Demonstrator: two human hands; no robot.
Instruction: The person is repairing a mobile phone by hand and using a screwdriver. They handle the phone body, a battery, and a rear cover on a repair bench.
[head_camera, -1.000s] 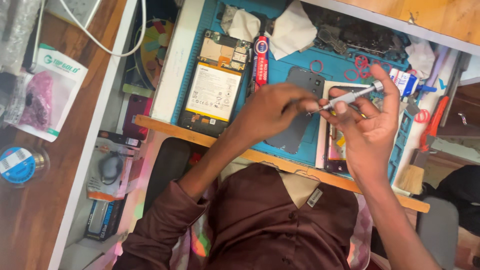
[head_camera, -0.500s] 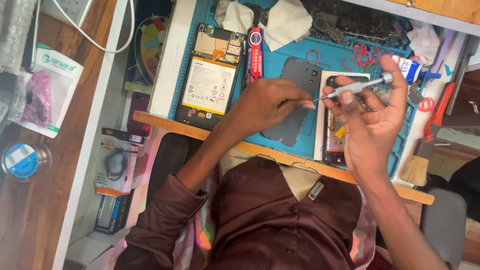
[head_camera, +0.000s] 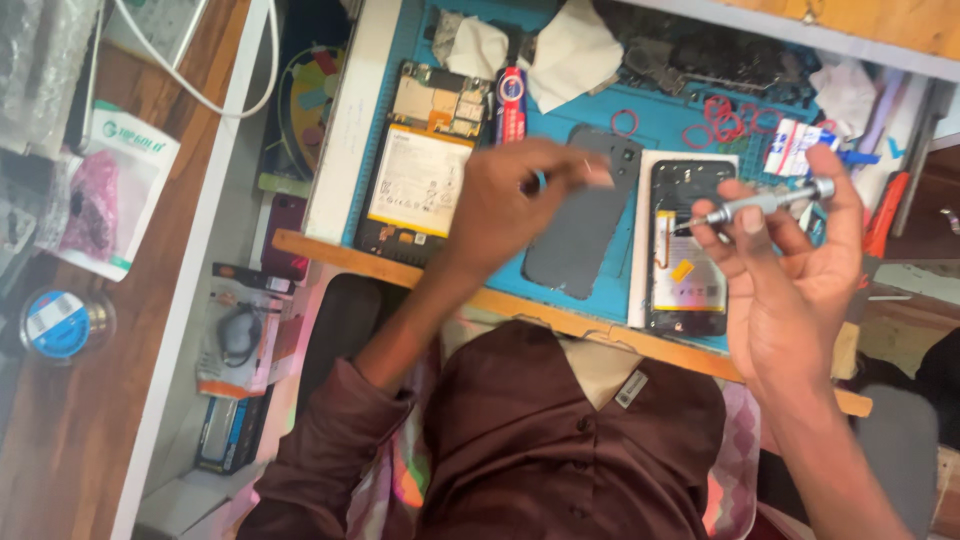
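Observation:
My right hand (head_camera: 790, 280) grips a slim silver precision screwdriver (head_camera: 765, 203), its tip pointing left above an opened black phone (head_camera: 685, 250) with its battery showing. My left hand (head_camera: 505, 205) hovers over a grey phone back cover (head_camera: 580, 245), thumb and fingers pinched together; anything between them is too small to see. Both phones lie on a blue work mat (head_camera: 660, 125). The two hands are apart.
A second opened phone with a white battery (head_camera: 420, 175) lies at the mat's left. A red-and-blue tube (head_camera: 511, 100), white cloths (head_camera: 570, 50), red rubber rings (head_camera: 720, 115) and a small labelled tube (head_camera: 800, 150) lie at the back. Packets and a tape roll (head_camera: 60, 322) sit on the wooden surface at left.
My left hand has drawn away leftward from the screwdriver tip, where it was touching before, and is now over the grey cover. My right hand still holds the screwdriver.

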